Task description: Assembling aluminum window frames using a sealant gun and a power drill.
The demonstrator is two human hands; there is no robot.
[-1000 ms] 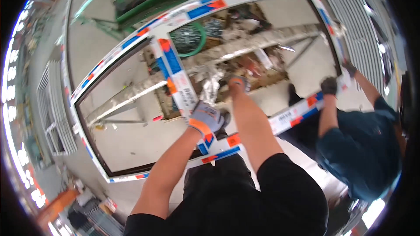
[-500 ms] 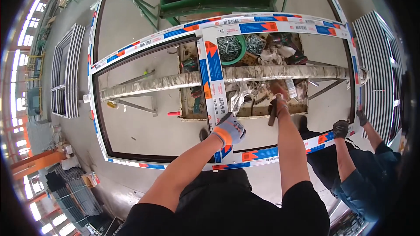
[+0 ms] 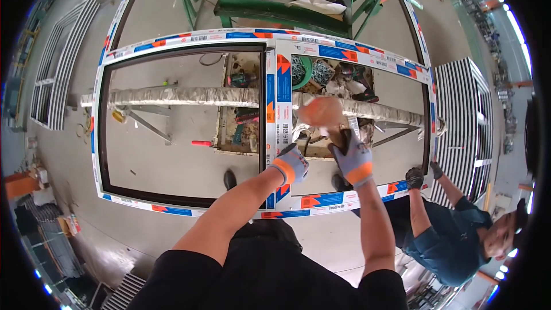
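Observation:
A large window frame (image 3: 195, 212), covered in white, blue and orange protective film, lies flat in front of me. My left hand (image 3: 293, 163), in a grey and orange glove, is closed around the lower part of the frame's middle bar (image 3: 283, 103). In my gloved right hand (image 3: 354, 159) is a mallet (image 3: 321, 112), held by its handle. Its reddish head is blurred by motion and hovers over the right-hand opening, just right of the bar. Part of the handle is hidden by my fingers.
A film-wrapped beam (image 3: 189, 97) runs beneath the frame. Below is a tray (image 3: 238, 150) of tools, with a green bowl (image 3: 302, 74) of screws. Across stands a green workbench (image 3: 281, 12). At right, a co-worker's gloved hand (image 3: 414, 178) grips the frame. Stacked frames (image 3: 459, 132) stand beyond.
The view has swung to the right. The mallet's head now shows larger and nearer the middle bar, my right hand beside it. My left hand keeps its place on the bar.

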